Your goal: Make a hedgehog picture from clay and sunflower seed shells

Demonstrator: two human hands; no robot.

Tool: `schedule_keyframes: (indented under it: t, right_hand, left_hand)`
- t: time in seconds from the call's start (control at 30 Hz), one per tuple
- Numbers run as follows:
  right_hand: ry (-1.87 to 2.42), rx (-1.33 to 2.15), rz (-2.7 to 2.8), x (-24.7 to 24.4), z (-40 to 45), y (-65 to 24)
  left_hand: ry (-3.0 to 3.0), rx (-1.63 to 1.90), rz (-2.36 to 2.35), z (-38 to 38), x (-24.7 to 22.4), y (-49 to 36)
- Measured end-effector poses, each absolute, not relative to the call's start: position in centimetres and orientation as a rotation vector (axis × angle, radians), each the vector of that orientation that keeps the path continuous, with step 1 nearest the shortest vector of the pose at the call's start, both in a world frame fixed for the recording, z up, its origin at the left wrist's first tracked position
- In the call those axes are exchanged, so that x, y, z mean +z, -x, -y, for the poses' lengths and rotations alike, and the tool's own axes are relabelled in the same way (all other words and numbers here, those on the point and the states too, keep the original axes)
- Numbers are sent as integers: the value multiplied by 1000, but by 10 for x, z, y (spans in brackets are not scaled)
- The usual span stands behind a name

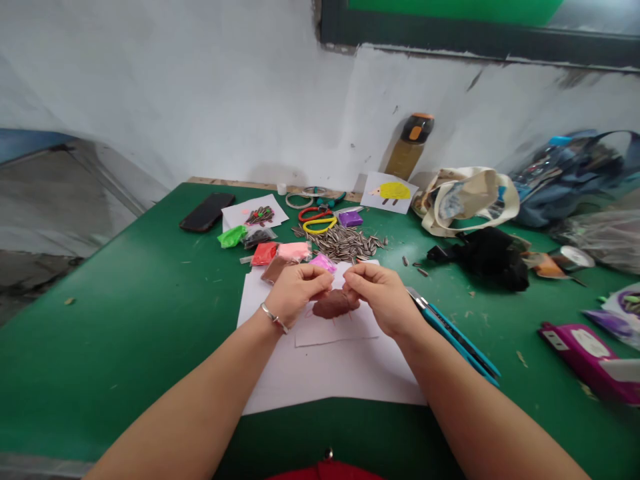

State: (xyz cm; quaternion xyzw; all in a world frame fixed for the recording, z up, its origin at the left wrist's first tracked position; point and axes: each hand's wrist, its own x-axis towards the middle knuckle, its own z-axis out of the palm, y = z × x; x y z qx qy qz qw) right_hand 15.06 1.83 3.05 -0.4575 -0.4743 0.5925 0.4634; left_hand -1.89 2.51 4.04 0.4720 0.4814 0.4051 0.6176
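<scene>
A flattened brown clay shape (334, 305) lies on a small white paper (340, 335), which rests on larger white sheets (330, 380). Over the clay's upper left is my left hand (301, 291), its fingertips pinched together; a bracelet circles that wrist. My right hand (379, 295) is pinched too, at the clay's upper right edge. Whatever either pinch holds is too small or hidden to name. Just beyond the hands are a pink clay packet (293, 251), a purple-pink packet (324, 263) and a heap of striped seeds (350, 244).
Scissors (320, 225) lie behind the seeds. Blue cutters (457, 337) rest right of the paper, a phone (207, 212) at the back left. A hedgehog picture (389, 193) and bottle (410, 147) lean on the wall. Bags (465, 200) and a magenta object (593, 360) are at right.
</scene>
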Motion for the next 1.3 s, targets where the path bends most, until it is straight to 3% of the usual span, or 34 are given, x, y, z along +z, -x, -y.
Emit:
schedule_keyframes:
  t: [0.47, 0.73, 1.07, 1.3]
  right_hand:
    - [1161, 1392, 1209, 32, -19, -150]
    - [1132, 1591, 1055, 34, -17, -149]
    - [1206, 1396, 1215, 34, -17, -150]
    - [1173, 1489, 1166, 35, -17, -149]
  left_hand:
    - [-1124, 916, -1202, -24, 41, 19]
    - [-1097, 922, -1089, -23, 44, 19]
    - [-1171, 897, -1257, -24, 44, 18]
    - [-1099, 923, -1178, -23, 43, 19]
